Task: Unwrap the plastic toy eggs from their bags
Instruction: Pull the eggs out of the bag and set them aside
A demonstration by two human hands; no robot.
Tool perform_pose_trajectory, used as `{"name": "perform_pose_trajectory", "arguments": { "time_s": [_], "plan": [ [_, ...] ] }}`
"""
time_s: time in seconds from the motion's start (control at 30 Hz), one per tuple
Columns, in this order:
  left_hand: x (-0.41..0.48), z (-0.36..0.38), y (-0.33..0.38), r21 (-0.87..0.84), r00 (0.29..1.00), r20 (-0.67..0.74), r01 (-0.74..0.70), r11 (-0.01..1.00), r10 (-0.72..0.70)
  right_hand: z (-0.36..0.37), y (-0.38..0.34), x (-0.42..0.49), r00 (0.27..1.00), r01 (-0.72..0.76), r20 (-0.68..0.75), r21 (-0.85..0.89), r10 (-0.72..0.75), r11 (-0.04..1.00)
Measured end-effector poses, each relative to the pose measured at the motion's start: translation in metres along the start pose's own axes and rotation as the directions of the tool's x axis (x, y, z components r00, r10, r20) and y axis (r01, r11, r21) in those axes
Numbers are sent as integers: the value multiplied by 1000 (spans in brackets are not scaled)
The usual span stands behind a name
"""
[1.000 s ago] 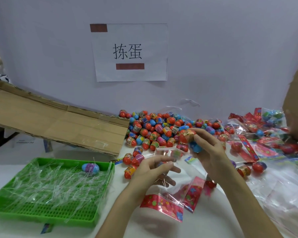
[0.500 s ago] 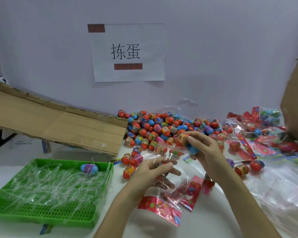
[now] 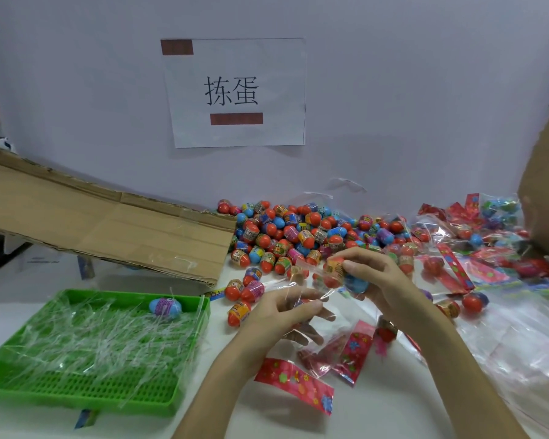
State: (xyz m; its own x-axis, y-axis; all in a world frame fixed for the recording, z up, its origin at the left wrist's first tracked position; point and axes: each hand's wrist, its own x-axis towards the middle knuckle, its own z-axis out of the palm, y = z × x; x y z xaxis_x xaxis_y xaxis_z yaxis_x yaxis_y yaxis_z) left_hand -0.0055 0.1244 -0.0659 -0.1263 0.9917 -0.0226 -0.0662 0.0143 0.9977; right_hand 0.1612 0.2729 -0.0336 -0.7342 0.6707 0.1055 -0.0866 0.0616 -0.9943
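Observation:
My right hand [image 3: 382, 282] grips a toy egg [image 3: 341, 275], orange and blue with a printed band, still partly inside a clear plastic bag [image 3: 305, 285]. My left hand [image 3: 286, 313] pinches the near end of that bag, just left of and below the egg. A big heap of loose eggs [image 3: 286, 236] lies behind my hands against the wall. Bagged eggs with red headers [image 3: 476, 248] pile up at the right.
A green tray [image 3: 86, 397] at the left holds clear plastic strips and one blue egg [image 3: 165, 307]. A cardboard flap [image 3: 102, 229] slants behind it; another cardboard box [image 3: 545, 191] stands far right. Empty bags with red headers [image 3: 298, 383] lie near my wrists.
My right hand with the egg has dropped slightly and moved left toward my left hand. The bag is stretched between both hands.

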Motion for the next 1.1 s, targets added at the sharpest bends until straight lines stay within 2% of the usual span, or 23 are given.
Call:
{"name": "perform_pose_trajectory", "arguments": {
  "time_s": [0.33,0.57,0.83,1.0,1.1],
  "plan": [
    [-1,2,1,-11,1000,13,13,1000,-13,-4,0,1,998,-10,54,-98,16,995],
    [-1,3,1,0,1000,3,19,1000,-19,3,-5,-1,992,-80,87,-94,88,992],
    [0,4,0,3,998,-45,53,999,-52,-3,3,6,971,-127,176,-198,163,972],
    [-1,4,1,5,1000,6,21,1000,-21,-7,8,10,978,-57,193,-140,84,988],
    [0,3,0,-38,1000,-4,17,999,-17,-10,8,11,996,7,91,-21,-5,1000]
  ]
}}
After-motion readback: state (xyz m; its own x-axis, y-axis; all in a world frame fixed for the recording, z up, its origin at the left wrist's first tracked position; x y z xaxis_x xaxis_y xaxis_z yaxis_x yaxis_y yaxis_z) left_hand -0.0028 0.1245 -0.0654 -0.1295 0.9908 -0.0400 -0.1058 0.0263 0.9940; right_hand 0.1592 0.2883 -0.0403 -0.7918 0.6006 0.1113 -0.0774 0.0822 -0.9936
